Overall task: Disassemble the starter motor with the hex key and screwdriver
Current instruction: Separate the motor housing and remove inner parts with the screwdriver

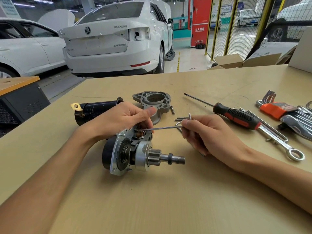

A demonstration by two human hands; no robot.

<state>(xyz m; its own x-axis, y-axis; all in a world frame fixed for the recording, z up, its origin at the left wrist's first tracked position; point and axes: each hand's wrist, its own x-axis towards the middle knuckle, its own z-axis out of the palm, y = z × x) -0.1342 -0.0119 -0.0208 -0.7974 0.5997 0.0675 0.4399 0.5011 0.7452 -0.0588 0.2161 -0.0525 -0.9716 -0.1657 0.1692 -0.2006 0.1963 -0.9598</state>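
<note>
Head view, centre of frame: grey-and-black metal starter motor assembly [131,152] lies on the tan wooden table [152,200], pinion shaft pointing right. Left hand [121,119] grips its upper end. Right hand [207,132] pinches the thin steel hex key [162,128], shaft horizontal, tip at the assembly's top. Farther right lies the red-and-black screwdriver [236,117].

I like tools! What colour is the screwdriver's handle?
The screwdriver handle is black with red patches, seen in the head view.
</note>
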